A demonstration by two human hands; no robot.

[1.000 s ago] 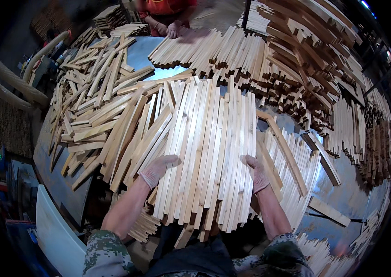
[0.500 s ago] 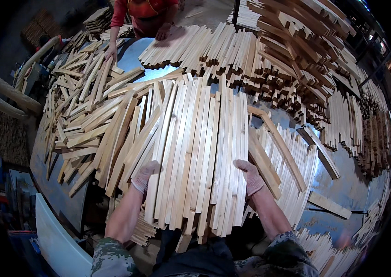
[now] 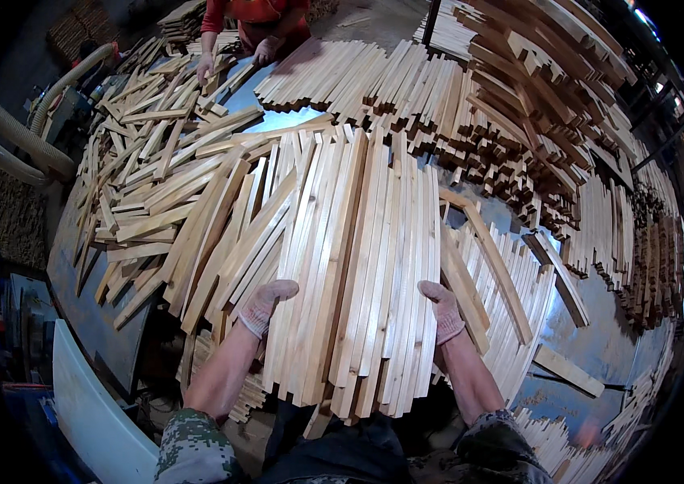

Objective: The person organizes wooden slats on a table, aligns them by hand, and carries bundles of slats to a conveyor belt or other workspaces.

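A wide row of pale wooden strips [image 3: 394, 266] lies lengthwise in front of me, its near ends uneven and jutting toward my body. My left hand [image 3: 268, 306], in a light knit glove, clasps the row's left side with the thumb on top. On the opposite side my right hand [image 3: 442, 310], gloved alike, grips the outer strips, thumb also on top. The fingers under the row are hidden. A dark lengthwise step runs between the left strips and the rest. One shorter strip [image 3: 318, 423] pokes out below the near ends.
Loose strips [image 3: 156, 189] lie jumbled on the left of the metal table [image 3: 616, 331]. Neat rows of strips [image 3: 326, 73] and a tall timber stack [image 3: 519, 81] stand beyond. A co-worker's hands [image 3: 206, 68] are at the far left. Ribbed hoses [image 3: 27, 141] hang left.
The held row has shifted, and a dark step has opened between its left strips and the others. My left hand sits slightly farther over the top. The co-worker's hands have come closer together.
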